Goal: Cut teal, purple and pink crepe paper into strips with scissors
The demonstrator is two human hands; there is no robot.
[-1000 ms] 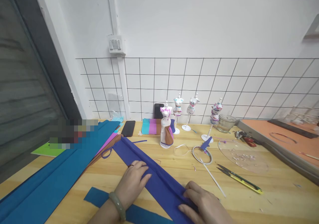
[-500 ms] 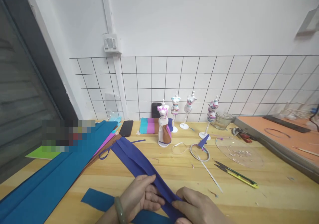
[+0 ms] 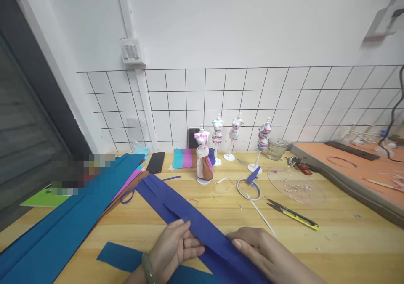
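A long strip of purple fabric (image 3: 202, 225) runs across the table toward me, with a lengthwise fold along it. My left hand (image 3: 175, 246), wearing a green bangle (image 3: 147, 267), pinches the strip's left edge between thumb and fingers. Closed on its right edge, nearer the front, is my right hand (image 3: 263, 250). Beneath my left wrist lies a teal fabric piece (image 3: 121, 256), partly covered by the arm and the purple strip. A thin purple ribbon (image 3: 128, 197) curls by the strip's far end.
Wide teal fabric (image 3: 72, 221) covers the left side. Several small dress forms (image 3: 204, 162) stand at the back near a phone (image 3: 155, 163) and a glass bowl (image 3: 277, 149). Yellow thread snips (image 3: 295, 216), a tape roll (image 3: 249, 197) and a clear plate of beads (image 3: 295, 187) lie right.
My right hand has moved right and spread the purple fabric wider and flatter. My left hand keeps its pinch. The view has turned slightly right.
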